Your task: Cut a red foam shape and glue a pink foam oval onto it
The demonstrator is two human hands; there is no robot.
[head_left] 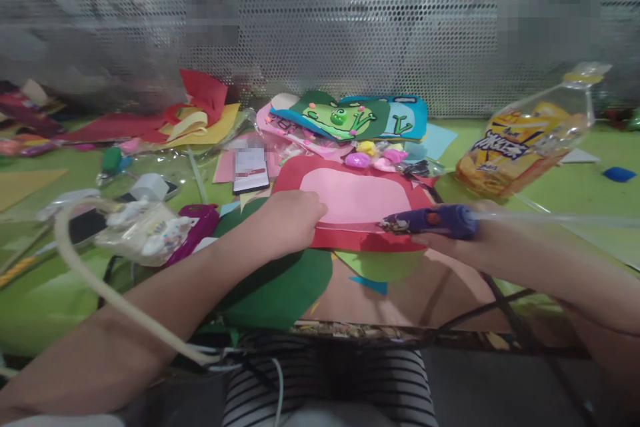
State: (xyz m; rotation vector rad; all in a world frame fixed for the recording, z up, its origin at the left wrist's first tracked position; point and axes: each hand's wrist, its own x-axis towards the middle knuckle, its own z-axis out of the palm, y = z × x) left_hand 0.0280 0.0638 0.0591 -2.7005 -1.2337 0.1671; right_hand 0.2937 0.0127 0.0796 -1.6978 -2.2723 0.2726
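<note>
A pink rounded paper sheet (357,197) lies over a larger red paper piece (370,241) in front of me. My left hand (295,221) is closed at the pink sheet's left end, fingertips on its near corner. In my right hand (473,238) is a purple hot glue gun (437,221), pointing left. Its nozzle is over the near edge of the pink sheet, and a clear glue stick (530,217) sticks out of its back. Whether the nozzle touches the paper, I cannot tell.
Beyond the sheets are a decorated paper craft (345,117) and bagged coloured clay (373,157). A phone (250,170) and a clear pouch (147,232) are on the left. A large bottle (525,137) stands tilted at right. Green paper (280,290) lies near the table edge.
</note>
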